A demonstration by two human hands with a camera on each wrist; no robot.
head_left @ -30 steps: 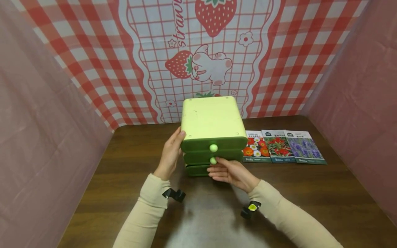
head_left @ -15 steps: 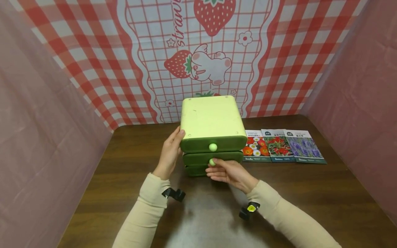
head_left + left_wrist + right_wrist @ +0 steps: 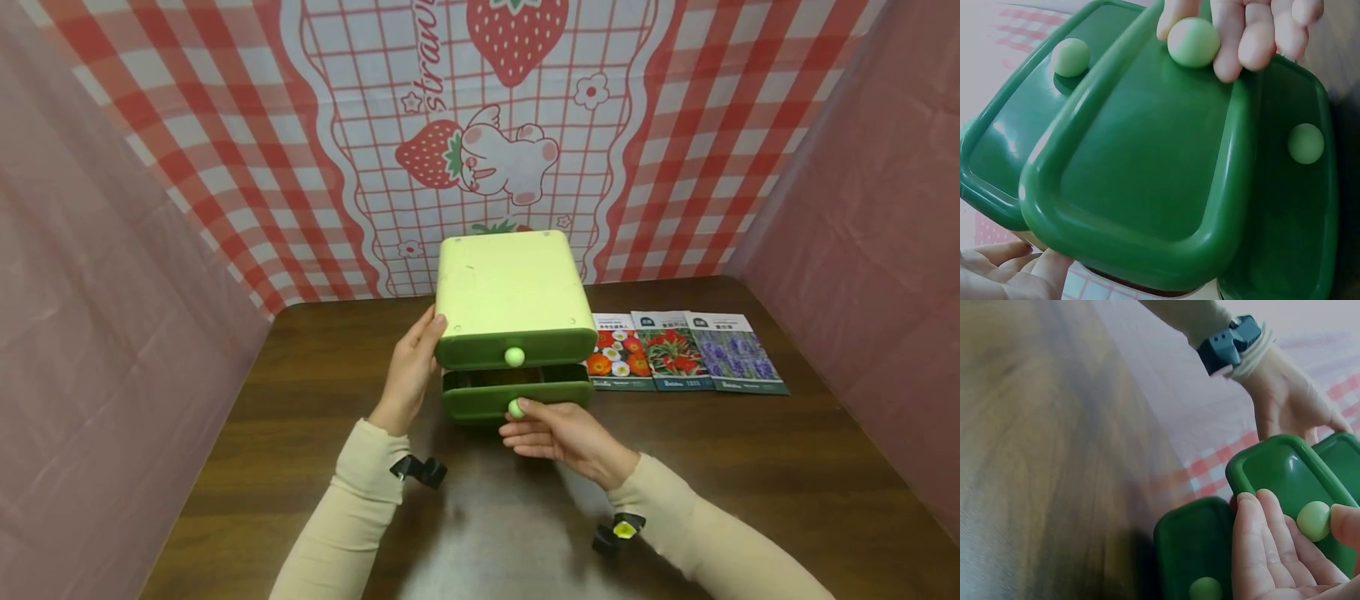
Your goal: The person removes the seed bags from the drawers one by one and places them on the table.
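A small drawer cabinet (image 3: 510,283) with a pale yellow-green top and green drawer fronts stands in the middle of the table. My left hand (image 3: 408,375) rests against its left side, thumb at the top front edge. The thumb and forefinger of my right hand (image 3: 566,433) pinch the round light-green knob (image 3: 516,408) of the middle drawer (image 3: 476,403), the other fingers extended below. That drawer sticks partway out, its inside mostly shadowed. Above it the top drawer (image 3: 472,353) is closed. The bottom drawer (image 3: 1297,212) shows in the left wrist view.
Three flower-picture packets, one with orange and white blooms (image 3: 619,354), one red (image 3: 675,352), one purple (image 3: 737,352), lie on the brown wooden table (image 3: 315,500) right of the cabinet. A strawberry-print checked cloth (image 3: 495,108) hangs behind, pink cloths (image 3: 840,250) at both sides.
The middle drawer has slid out toward me, with my right hand moving back as it pinches the knob. My left hand has stayed at the cabinet's side.
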